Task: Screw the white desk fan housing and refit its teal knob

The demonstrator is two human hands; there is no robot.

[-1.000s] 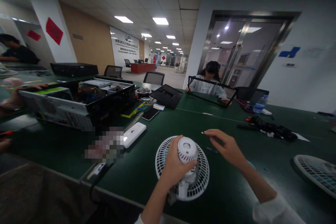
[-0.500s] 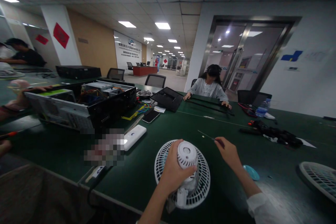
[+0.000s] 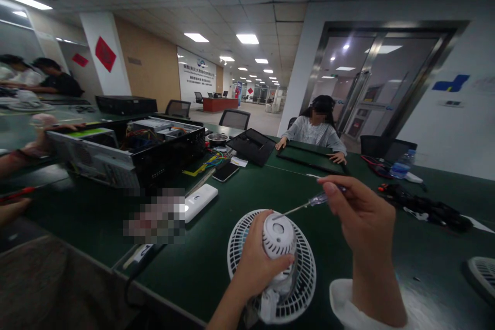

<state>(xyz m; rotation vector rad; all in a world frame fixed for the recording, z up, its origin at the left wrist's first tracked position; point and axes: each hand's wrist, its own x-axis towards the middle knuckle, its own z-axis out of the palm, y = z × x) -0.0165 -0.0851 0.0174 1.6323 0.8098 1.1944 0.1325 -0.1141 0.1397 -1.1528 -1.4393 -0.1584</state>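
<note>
A small white fan point(image 3: 279, 237) rests on the green table, its round slatted grille beneath and its motor housing facing up. My left hand point(image 3: 257, 263) is wrapped around the motor housing from the left. In my right hand point(image 3: 358, 214) is a screwdriver point(image 3: 317, 199) with a clear purplish handle, pinched between fingers and thumb. Its thin shaft slants down to the left, and the tip appears at the top of the housing, near the rim. Whether the tip sits in a screw cannot be made out.
An opened computer case point(image 3: 131, 152) stands at left, with another person's hands beside it. A white power bank point(image 3: 201, 202) and a phone point(image 3: 226, 171) lie nearer. Across the table a person holds a black frame point(image 3: 309, 164). Another white grille point(image 3: 481, 276) lies at right.
My right hand has come up and nearer, bringing the screwdriver from above the table to the top of the fan housing. My left hand keeps its hold. The view has shifted slightly.
</note>
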